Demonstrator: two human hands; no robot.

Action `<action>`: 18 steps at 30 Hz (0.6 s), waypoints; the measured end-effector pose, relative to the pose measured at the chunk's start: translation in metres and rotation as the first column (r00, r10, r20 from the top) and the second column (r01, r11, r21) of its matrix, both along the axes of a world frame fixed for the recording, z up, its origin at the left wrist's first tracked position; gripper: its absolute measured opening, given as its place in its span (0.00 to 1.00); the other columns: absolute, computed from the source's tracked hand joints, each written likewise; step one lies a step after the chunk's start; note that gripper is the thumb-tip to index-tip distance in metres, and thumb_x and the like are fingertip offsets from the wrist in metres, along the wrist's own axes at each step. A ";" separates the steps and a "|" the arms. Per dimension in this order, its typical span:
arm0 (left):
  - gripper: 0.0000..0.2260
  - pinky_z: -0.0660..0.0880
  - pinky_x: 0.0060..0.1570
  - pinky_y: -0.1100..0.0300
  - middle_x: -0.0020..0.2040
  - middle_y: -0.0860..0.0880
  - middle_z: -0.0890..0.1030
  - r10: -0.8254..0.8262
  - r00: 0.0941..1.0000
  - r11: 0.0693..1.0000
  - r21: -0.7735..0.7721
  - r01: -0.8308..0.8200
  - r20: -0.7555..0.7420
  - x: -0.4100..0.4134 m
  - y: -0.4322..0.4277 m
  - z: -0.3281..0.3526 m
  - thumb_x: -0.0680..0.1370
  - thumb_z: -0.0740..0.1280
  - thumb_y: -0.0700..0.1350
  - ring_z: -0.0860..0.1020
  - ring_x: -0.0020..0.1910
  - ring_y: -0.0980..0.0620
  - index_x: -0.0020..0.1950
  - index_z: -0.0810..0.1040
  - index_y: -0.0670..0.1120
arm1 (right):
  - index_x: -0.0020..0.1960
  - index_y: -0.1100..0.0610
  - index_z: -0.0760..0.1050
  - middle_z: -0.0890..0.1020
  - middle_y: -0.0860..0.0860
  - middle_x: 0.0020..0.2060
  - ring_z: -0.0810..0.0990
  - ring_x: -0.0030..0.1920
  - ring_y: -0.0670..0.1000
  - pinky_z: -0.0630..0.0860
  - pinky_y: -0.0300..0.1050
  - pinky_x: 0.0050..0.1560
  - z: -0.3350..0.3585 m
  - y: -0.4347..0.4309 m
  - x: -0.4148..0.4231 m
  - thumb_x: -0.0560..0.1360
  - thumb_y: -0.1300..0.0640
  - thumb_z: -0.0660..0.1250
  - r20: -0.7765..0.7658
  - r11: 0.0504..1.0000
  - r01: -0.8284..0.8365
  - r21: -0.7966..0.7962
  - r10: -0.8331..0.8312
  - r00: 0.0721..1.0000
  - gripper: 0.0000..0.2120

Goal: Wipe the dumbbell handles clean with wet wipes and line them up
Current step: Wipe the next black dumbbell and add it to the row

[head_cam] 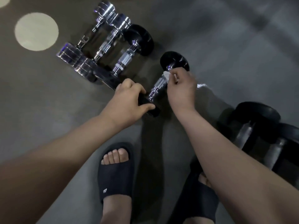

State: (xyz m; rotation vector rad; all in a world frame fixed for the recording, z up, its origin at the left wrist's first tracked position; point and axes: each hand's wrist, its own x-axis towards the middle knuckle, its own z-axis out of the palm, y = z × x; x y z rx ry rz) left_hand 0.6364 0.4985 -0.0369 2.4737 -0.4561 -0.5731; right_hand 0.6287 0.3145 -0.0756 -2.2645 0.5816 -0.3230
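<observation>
On grey floor [226, 46], grips dumbbell [155, 88] by near head [149, 108] with left hand [127, 101] to stop rolling, pinches wipe [166, 73] against handle [160, 82] with right hand [181, 88] for rubbing.

The left hand [127, 101] grips the near black end of a dumbbell [159, 83] on the floor [48, 102]; the right hand [181, 88] presses a white wipe [166, 74] on its handle.

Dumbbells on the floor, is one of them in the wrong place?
Nothing broken or spilled. One black dumbbell sits apart from the row, only because the left hand holds it and the right hand holds a wipe to it.
</observation>
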 end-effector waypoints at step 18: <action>0.21 0.65 0.49 0.63 0.52 0.49 0.72 0.080 0.989 0.997 -0.020 -0.078 0.127 0.007 0.015 -0.007 0.75 0.74 0.55 0.76 0.52 0.47 0.62 0.78 0.44 | 0.66 0.59 0.79 0.79 0.59 0.49 0.79 0.45 0.58 0.73 0.43 0.47 -0.013 -0.013 0.002 0.79 0.59 0.65 -0.048 0.927 -0.314 -0.206 0.311 0.949 0.16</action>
